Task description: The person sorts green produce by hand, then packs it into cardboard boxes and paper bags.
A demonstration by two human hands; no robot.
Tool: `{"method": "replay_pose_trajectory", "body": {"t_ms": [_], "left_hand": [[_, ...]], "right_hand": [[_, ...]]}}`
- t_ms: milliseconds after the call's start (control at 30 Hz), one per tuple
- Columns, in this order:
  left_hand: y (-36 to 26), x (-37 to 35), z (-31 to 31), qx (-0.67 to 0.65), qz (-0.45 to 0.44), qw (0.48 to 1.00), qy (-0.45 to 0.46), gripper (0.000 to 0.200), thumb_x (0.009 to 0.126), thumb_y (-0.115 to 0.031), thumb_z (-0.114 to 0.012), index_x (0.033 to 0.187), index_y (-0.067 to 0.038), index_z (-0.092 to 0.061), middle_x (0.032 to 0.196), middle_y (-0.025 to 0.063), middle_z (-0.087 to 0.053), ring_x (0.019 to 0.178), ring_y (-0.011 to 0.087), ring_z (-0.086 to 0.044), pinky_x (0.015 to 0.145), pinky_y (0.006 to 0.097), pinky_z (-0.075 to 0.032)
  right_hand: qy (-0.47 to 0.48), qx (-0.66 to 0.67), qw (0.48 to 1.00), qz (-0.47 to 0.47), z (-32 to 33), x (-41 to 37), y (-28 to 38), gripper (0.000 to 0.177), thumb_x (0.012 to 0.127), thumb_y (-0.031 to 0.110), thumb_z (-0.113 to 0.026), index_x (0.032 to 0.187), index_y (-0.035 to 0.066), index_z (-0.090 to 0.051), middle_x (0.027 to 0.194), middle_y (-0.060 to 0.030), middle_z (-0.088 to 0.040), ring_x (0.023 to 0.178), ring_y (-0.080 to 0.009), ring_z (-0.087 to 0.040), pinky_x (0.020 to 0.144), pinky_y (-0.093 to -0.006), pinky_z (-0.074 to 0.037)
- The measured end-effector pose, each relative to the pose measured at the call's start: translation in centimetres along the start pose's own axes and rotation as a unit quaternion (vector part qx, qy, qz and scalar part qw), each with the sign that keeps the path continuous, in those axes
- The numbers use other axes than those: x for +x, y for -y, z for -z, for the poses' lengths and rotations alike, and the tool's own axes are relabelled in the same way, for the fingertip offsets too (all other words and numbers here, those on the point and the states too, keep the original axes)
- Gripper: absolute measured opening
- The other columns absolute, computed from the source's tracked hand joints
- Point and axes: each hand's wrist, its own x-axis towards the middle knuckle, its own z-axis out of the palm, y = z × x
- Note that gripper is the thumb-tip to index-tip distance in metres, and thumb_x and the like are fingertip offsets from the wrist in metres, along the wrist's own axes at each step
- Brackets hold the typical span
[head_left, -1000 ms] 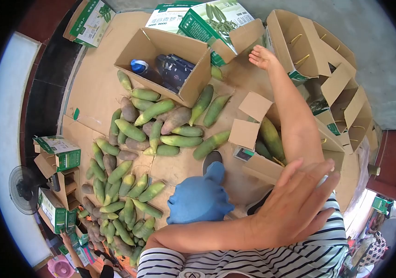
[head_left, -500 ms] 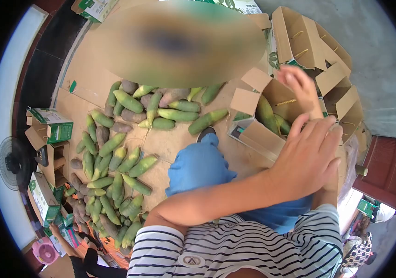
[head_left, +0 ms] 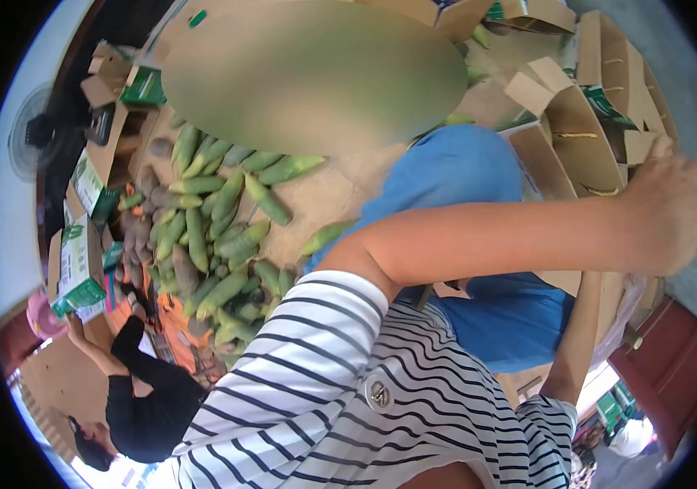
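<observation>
My left arm stretches across to the right, and my left hand (head_left: 668, 208) is curled closed near the open cartons at the right. Its inner side faces away, so anything in the fingers cannot be made out. My right forearm (head_left: 578, 338) rises at the lower right and passes behind the left forearm; my right hand is hidden there. Beside the left hand stands an open carton (head_left: 580, 110) with a yellow cord handle (head_left: 601, 191). Long green vegetables (head_left: 230, 196), like thick radishes or cucumbers, lie heaped on the floor at the left.
Brownish-purple vegetables (head_left: 138, 236) lie among the green ones. Another open carton (head_left: 611, 61) stands at the upper right. At the lower left, a person in black (head_left: 149, 403) reaches toward a green-and-white box (head_left: 81, 261). A fan (head_left: 35, 130) is at the left. The upper middle is blurred.
The view has shifted and tilted. My left hand has moved right, off my right wrist, and its fingers have curled. My right hand, earlier raised by the carton, is now hidden.
</observation>
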Motion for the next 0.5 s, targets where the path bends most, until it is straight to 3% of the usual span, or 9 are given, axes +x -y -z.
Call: {"method": "replay_pose_trajectory", "body": {"t_ms": [100,167,200,233,300,367,433,500], "left_hand": [[-0.4,-1.1,5.4,0.019,-0.015,0.999,-0.038,0.028,0.068,-0.021,-0.064,0.087,-0.001,-0.060,0.090,0.0163,-0.057,0.091,0.0301,-0.054,0.085,0.0436,-0.036],[1.7,-5.9,9.9,0.047,0.024,0.996,-0.073,0.035,0.070,-0.022,-0.066,0.099,-0.004,-0.060,0.102,0.0162,-0.059,0.103,0.0311,-0.053,0.088,0.0435,-0.039],[2.9,-8.4,13.7,0.068,0.070,0.995,0.001,0.041,0.073,-0.023,-0.066,0.110,-0.008,-0.058,0.114,0.0153,-0.057,0.109,0.0320,-0.052,0.093,0.0430,-0.039],[4.8,-11.9,16.8,0.135,0.115,0.983,0.044,0.039,0.076,-0.019,-0.064,0.112,-0.005,-0.057,0.116,0.0170,-0.055,0.107,0.0332,-0.053,0.093,0.0418,-0.040],[7.4,-20.7,22.4,0.203,0.268,0.940,0.061,0.035,0.079,-0.012,-0.061,0.112,-0.002,-0.055,0.115,0.0188,-0.055,0.107,0.0353,-0.053,0.091,0.0401,-0.043],[8.4,-31.6,29.1,0.313,0.414,0.848,0.105,0.039,0.078,-0.014,-0.063,0.113,-0.001,-0.053,0.111,0.0204,-0.055,0.105,0.0367,-0.053,0.090,0.0400,-0.043],[6.8,-41.8,35.1,0.400,0.583,0.682,0.186,0.044,0.075,-0.022,-0.066,0.112,-0.002,-0.053,0.107,0.0203,-0.056,0.104,0.0371,-0.053,0.088,0.0407,-0.044],[3.0,-48.4,38.6,0.460,0.667,0.530,0.252,0.051,0.073,-0.024,-0.066,0.117,-0.004,-0.050,0.115,0.0172,-0.052,0.109,0.0349,-0.051,0.089,0.0437,-0.043]], "right_hand": [[0.034,-0.030,0.999,-0.017,-0.1,0.7,-1.1,0.038,0.090,0.028,-0.055,0.114,-0.002,-0.054,0.088,-0.0182,-0.063,0.085,-0.0255,-0.062,0.075,-0.0329,-0.047],[0.049,-0.034,0.998,-0.023,0.0,1.4,-2.2,0.038,0.090,0.028,-0.055,0.114,-0.002,-0.054,0.087,-0.0188,-0.063,0.084,-0.0260,-0.063,0.074,-0.0332,-0.047],[0.057,-0.033,0.998,-0.023,-0.1,1.3,-2.6,0.038,0.090,0.028,-0.055,0.113,-0.002,-0.054,0.087,-0.0190,-0.063,0.084,-0.0263,-0.063,0.074,-0.0333,-0.047],[0.045,-0.022,0.999,-0.005,-0.3,1.4,-3.0,0.039,0.090,0.028,-0.055,0.115,-0.002,-0.053,0.087,-0.0200,-0.063,0.084,-0.0281,-0.062,0.074,-0.0345,-0.047],[0.024,-0.003,0.999,0.032,-0.8,1.5,-3.8,0.041,0.090,0.029,-0.054,0.117,-0.003,-0.052,0.088,-0.0219,-0.062,0.086,-0.0318,-0.062,0.074,-0.0370,-0.046],[0.013,-0.010,0.998,0.061,-1.1,1.6,-4.2,0.044,0.091,0.028,-0.052,0.123,-0.003,-0.048,0.095,-0.0226,-0.063,0.091,-0.0348,-0.061,0.077,-0.0385,-0.046],[0.005,0.004,0.998,0.063,-2.5,2.6,-8.1,0.043,0.092,0.027,-0.052,0.123,-0.002,-0.048,0.098,-0.0233,-0.062,0.094,-0.0347,-0.061,0.080,-0.0374,-0.046],[0.039,0.030,0.998,0.048,-2.4,2.7,-7.5,0.045,0.092,0.024,-0.051,0.128,-0.002,-0.044,0.104,-0.0237,-0.062,0.098,-0.0328,-0.061,0.083,-0.0354,-0.046]]}}
